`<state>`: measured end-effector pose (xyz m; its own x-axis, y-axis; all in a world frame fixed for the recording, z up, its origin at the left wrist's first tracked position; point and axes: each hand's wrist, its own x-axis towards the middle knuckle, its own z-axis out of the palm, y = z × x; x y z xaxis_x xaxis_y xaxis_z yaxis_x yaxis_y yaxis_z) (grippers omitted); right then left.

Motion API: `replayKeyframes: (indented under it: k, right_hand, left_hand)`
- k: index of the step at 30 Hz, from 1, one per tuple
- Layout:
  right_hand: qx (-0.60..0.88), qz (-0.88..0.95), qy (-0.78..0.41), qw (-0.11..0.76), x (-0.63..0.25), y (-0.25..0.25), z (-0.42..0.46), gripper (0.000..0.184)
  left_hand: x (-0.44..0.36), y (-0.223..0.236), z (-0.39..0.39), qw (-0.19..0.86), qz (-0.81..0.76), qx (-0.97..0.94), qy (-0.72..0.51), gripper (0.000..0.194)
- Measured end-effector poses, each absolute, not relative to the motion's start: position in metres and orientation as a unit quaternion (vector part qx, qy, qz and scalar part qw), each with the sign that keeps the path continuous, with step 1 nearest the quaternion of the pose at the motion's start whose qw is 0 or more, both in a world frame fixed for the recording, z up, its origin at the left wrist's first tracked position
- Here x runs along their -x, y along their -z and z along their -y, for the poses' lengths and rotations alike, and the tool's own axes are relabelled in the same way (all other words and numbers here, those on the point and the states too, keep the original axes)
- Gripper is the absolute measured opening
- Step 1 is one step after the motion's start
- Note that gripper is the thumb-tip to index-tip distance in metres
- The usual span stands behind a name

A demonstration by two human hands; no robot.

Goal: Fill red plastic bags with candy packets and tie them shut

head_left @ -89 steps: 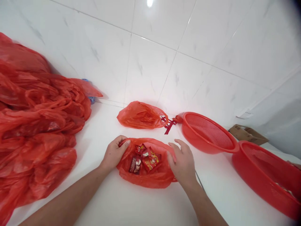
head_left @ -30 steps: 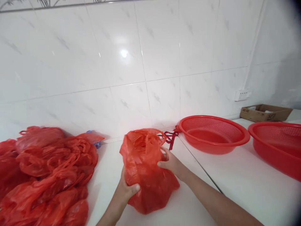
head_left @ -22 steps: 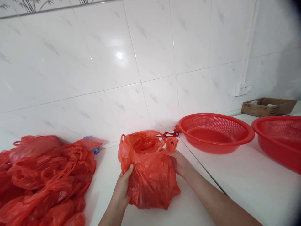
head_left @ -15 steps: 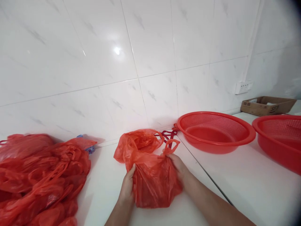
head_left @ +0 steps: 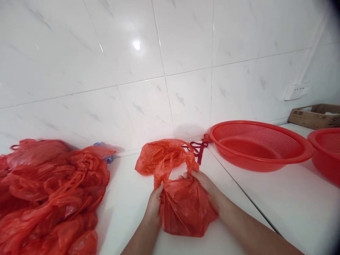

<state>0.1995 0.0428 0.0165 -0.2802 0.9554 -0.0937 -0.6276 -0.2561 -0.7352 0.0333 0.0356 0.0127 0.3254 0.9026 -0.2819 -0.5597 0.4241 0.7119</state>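
Note:
Between my two hands is a thin red plastic bag point(head_left: 187, 209) with loop handles, its lower part hanging just over the white table. My left hand point(head_left: 155, 202) pinches its upper left side, below one handle loop. On the other side my right hand point(head_left: 204, 182) grips the upper right edge at the base of the other loop, with some fingers behind the plastic. The bag's contents, if any, cannot be made out. Right behind it, another red plastic bag point(head_left: 156, 156) lies crumpled and puffed on the table.
A large heap of red plastic bags point(head_left: 53, 198) fills the left side, with a blue-and-white wrapper point(head_left: 108, 159) behind it. To the right stand a red mesh basin point(head_left: 255, 164) and a second red basin point(head_left: 325, 156). Dark red straps point(head_left: 200, 154), a cardboard box point(head_left: 309, 119) and a wall socket point(head_left: 296, 91) are farther back.
My view has turned slightly, and the scene has shifted. The held bag's two handle loops now stand apart, with a gap between them at the top edge. Both hands keep their hold.

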Motion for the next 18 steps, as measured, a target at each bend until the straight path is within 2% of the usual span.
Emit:
replayKeyframes:
  k: [3,7,13,18]
  right_hand:
    - [0.269,0.366,-0.745,0.488,-0.192,-0.022,-0.039,0.043]
    - [0.264,0.461,-0.705,0.471,-0.184,-0.019,-0.037,0.051]
    - [0.269,0.407,-0.717,0.497,-0.186,-0.013,-0.038,0.05]
    - [0.319,0.463,-0.68,0.472,-0.183,-0.017,-0.033,0.039]
  left_hand:
    - [-0.033,-0.01,-0.032,0.772,-0.341,-0.267,-0.465,0.036]
    - [-0.032,-0.009,-0.03,0.769,-0.343,-0.279,-0.461,0.035]
    - [-0.029,-0.008,-0.029,0.765,-0.34,-0.29,-0.464,0.04]
    - [-0.03,-0.01,-0.027,0.746,-0.342,-0.331,-0.465,0.037]
